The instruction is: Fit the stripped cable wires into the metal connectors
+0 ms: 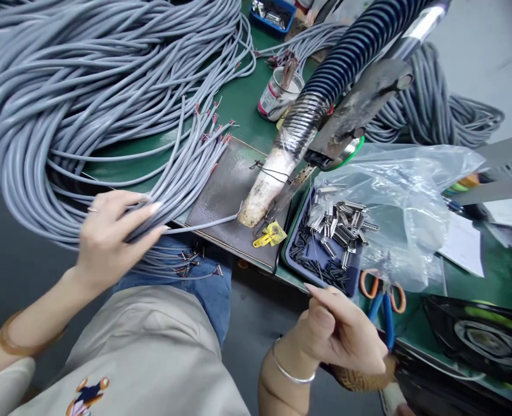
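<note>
My left hand [115, 240] is at the front edge of the bench, fingers closed over grey cables [175, 179] whose stripped ends show thin coloured wires. From its fingertips a single grey cable [204, 224] runs right, its end beside the white, scorched nozzle of a ribbed hose [260, 193]. My right hand [340, 329] is raised in front of a blue tray [293, 263], fingers curled and thumb bent in; anything inside them is hidden. That tray holds small metal connectors [342, 228] and short black pieces [325, 268]. Several cables with connectors on their ends [186, 263] lie across my lap.
A dark plate [221, 190] bears a yellow tag-like piece [271, 234]. Behind it stand a soldering-type tool [347, 115] and a cup [279, 95]. Pliers [384, 300], a clear plastic bag [416, 214] and a black fan-like device [485, 341] are on the right.
</note>
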Tool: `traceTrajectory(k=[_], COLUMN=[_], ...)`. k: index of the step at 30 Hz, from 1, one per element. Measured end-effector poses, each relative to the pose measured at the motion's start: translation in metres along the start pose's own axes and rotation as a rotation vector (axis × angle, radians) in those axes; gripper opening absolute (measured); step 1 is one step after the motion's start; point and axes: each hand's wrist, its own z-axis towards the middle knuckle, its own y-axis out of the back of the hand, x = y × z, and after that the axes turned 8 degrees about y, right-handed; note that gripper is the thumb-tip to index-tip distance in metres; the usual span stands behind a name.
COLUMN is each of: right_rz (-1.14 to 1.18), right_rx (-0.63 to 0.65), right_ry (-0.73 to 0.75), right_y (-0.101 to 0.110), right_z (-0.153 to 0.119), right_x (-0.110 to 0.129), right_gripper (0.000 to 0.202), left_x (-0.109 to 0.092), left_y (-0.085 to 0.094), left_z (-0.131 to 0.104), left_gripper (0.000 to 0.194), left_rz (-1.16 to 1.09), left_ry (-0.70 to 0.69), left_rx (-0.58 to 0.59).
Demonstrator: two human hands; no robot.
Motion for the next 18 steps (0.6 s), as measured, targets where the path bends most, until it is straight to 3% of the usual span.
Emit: traceTrajectory(k=[1,4,8,12,15,17,18], right_rz=[0.039,0.068,-0.01,-0.104,-0.134,-0.127,-0.113], right_rx=[-0.052,-0.107,-0.113,-0.129,-0.134,-0.171,-0.201], right_ry=[0.067,0.154,0.161,0.156,0.129,0.112,0.104], right_y=[-0.004,-0.012,-0.008,0.003,0.006,0.006,0.005], right_z=[0.004,0.017,0.016,0.001,-0.007,-0.008,-0.007], right_x=[0.003,0.015,0.021,0.01,0.0,-0.003,-0.004], right_gripper=[0.021,0.021,0.02,0.017,0.016,0.017,0.018], left_x=[-0.011,-0.042,-0.066,-0.073,-0.078,-0.08,-0.08], left_y=[-0.008,-0.04,-0.067,-0.051,-0.031,-0.027,-0.028], left_z=[0.004,0.018,0.037,0.038,0.022,0.006,-0.001], left_gripper=[0.027,0.02,0.023,0.016,0.015,0.028,0.033], left_rz=[-0.046,-0.062,0.042,-0.312,-0.81,-1.157,-1.259], left_ry=[-0.071,-0.252,-0.198,-0.249,-0.263,-0.109,0.067], left_rx=[-0.002,0.177,0.517,0.8,1.181,1.476,1.56])
